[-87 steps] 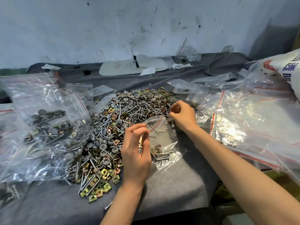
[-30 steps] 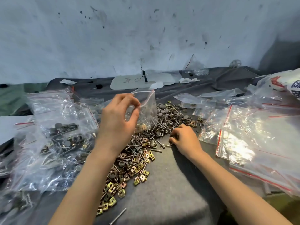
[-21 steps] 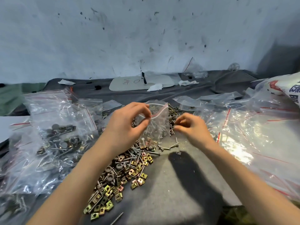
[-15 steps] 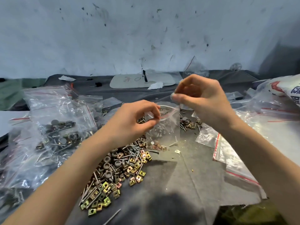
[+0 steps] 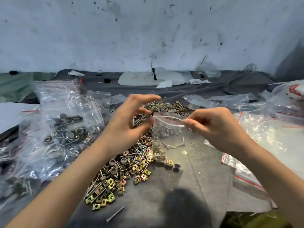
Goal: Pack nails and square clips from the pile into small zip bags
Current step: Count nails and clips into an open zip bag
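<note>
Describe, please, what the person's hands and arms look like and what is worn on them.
The left hand and right hand are bare: no gloves, rings or watch show. The left forearm and right forearm are bare too, no sleeve in view.

Red handwriting stood on the flat white rounded board (image 5: 139, 79) behind the pile of nails and brass square clips (image 5: 125, 170): a round "O" could be read, but the scrawl left of it could not. Far right of the pile, a white plastic sack (image 5: 294, 91) bore red print too cropped to read.
</note>
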A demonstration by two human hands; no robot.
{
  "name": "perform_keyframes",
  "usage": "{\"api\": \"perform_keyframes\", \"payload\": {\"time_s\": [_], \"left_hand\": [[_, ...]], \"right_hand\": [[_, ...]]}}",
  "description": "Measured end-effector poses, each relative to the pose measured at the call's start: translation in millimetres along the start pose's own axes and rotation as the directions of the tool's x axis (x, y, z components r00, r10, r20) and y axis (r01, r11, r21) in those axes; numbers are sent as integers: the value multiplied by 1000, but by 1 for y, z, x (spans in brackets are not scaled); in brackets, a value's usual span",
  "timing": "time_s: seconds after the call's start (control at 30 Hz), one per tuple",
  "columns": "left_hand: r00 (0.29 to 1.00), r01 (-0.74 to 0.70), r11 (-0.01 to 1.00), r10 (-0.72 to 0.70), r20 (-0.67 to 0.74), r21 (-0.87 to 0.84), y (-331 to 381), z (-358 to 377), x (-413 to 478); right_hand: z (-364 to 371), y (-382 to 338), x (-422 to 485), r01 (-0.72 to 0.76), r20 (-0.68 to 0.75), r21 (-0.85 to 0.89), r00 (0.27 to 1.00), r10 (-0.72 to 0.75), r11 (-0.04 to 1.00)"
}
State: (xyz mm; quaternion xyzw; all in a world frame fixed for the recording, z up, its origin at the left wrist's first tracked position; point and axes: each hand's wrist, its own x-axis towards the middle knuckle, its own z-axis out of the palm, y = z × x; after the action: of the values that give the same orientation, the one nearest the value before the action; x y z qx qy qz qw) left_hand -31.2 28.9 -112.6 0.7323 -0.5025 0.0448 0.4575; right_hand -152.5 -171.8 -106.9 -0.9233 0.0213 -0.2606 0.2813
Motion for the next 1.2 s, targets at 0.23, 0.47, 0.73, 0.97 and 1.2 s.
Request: {"api": "perform_keyframes", "payload": {"time_s": [0.23,0.47,0.73,0.97,1.2], "left_hand": [[867,215,675,-465,180,706,-49,-16,-52],[896,80,688,-366,250,722,-62,-11,-75],[934,-37,775,-197,297,631,-63,-11,-73],[986,-100,967,129,-109,235,-2,1,-58],[992,-119,949,102,73,292,23,18,-47]], "right_hand": [[3,0,-12,-65,-28,-7,997,65,998],[6,-7,-20,-93,-5,3,996,93,996],[9,-18,-28,-89,111,83,991,80,993],[9,-31,-34,-20,172,60,985,10,998],[6,-40,-35,10,197,31,980,-16,999]]}}
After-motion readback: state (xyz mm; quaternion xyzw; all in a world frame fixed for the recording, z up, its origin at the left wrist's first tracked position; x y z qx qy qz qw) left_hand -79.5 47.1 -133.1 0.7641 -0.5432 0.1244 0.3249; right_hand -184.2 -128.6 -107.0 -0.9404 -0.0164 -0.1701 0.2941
